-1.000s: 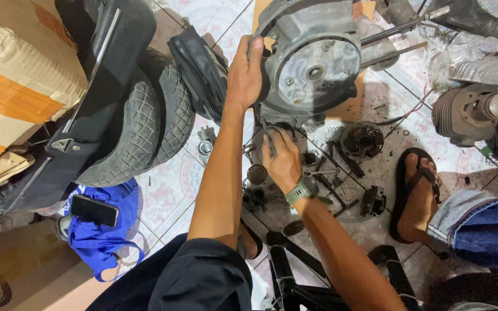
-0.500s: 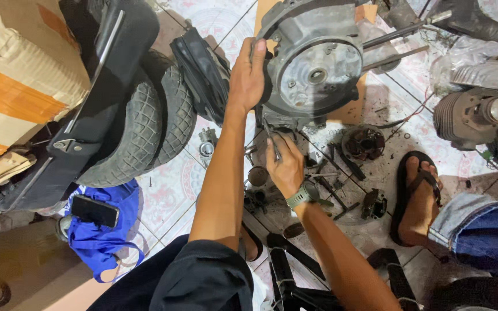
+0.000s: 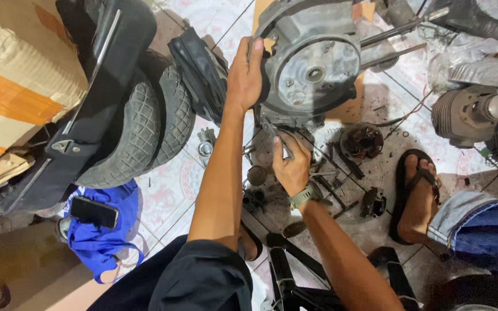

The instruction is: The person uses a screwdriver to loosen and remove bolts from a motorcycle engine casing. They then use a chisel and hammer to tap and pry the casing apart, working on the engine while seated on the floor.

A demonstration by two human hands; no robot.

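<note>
the top of the grey engine case [image 3: 312, 63] runs out of the frame, so its full shape cannot be made out, and the left hand [image 3: 245, 78] covers its left edge. that hand is clamped on the rim, fingers curled over the top and thumb low. the case stands on the tiled floor [image 3: 168, 184] with its round flat face turned up toward the person; two thin rods stick out of it to the right and upward.

the right hand [image 3: 291, 164], with a green watch band at the wrist, is closed around a slim metal tool [image 3: 278, 138]. the tool's handle end is buried in the fist; its long axis slants up and to the left, the tip touching the underside of the case. whether it is a screwdriver or a pick is hard to tell.

below the case lie dark small parts, too blurred to name. a ribbed cylinder [image 3: 462, 115] sits at the right, partly cut off. a sandalled foot [image 3: 419, 193] of another person rests near the parts. a tyre [image 3: 145, 132] leans at the left under a black panel, and a phone [image 3: 93, 212] lies on a blue cloth [image 3: 108, 242].
</note>
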